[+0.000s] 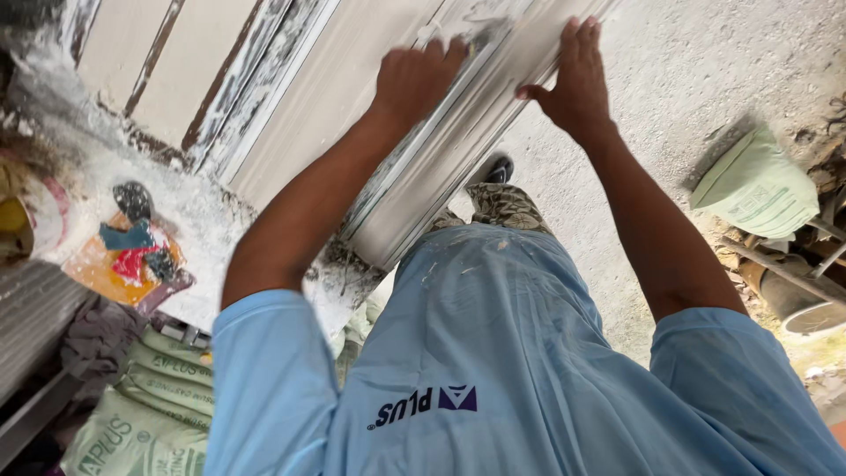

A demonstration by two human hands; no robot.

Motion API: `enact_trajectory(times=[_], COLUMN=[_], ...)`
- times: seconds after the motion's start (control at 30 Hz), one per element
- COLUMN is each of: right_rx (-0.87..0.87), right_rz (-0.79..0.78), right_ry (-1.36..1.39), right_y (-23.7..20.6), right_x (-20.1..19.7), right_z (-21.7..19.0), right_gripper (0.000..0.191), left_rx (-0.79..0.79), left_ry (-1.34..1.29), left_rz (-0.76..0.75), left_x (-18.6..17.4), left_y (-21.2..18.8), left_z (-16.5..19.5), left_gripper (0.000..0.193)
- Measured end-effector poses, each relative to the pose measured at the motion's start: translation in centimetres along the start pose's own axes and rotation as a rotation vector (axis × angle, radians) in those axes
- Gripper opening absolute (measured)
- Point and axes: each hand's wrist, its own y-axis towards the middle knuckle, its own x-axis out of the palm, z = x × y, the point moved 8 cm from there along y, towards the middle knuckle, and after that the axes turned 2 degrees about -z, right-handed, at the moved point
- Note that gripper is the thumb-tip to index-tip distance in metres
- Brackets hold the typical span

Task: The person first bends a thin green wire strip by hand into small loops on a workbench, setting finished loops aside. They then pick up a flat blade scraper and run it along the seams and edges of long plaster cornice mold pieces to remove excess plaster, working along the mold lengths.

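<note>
A long white moulded panel (441,167), streaked with plaster, lies slanted across a dusty work surface. My left hand (414,79) presses down on its ridged middle, fingers curled, gripping something small and pale that I cannot make out. My right hand (573,75) lies flat against the panel's right edge, fingers stretched upward and thumb spread. Both arms reach forward over my light blue shirt (493,353).
Another cream panel (185,70) lies at the upper left. White powder (185,211) covers the bench around a colourful rag (132,251). Green sacks (141,405) are stacked at lower left, one green sack (758,189) on the concrete floor at right, beside pipes (793,282).
</note>
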Motion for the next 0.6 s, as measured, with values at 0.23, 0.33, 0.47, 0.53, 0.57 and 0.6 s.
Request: enact_trajectory(times=[0.23,0.33,0.47,0.53,0.57,0.6], right_rx=[0.051,0.048,-0.084,-0.209,-0.28,-0.351], right_rz=[-0.047,-0.09,-0.115,-0.161,-0.206,-0.257], right_ry=[0.07,0.059,0.051,0.048,0.058,0.07], right_y=[0.1,0.5,0.5,0.6,0.8,1.2], right_x=[0.3,1.4,1.3,-0.2,-1.4,-2.8], right_z=[0.8,0.9,0.8,1.5,2.3,3.1], right_gripper=[0.13,0.128,0.117,0.097,0.084,0.073], left_rx=[0.018,-0.002,0.013,-0.004,0.004,0.009], left_ry=[-0.055,-0.013,-0.061,0.041,0.08,0.117], left_rz=[-0.05,-0.171,-0.041,-0.002,-0.022,-0.046], left_x=[-1.5,-1.9,0.4,2.6,3.7,4.5], left_y=[2.9,3.5,15.0,23.0,26.6,29.9], left_z=[-0.2,-0.1,1.0,1.3,1.2,1.2], left_gripper=[0.024,0.026,0.021,0.019,0.019,0.02])
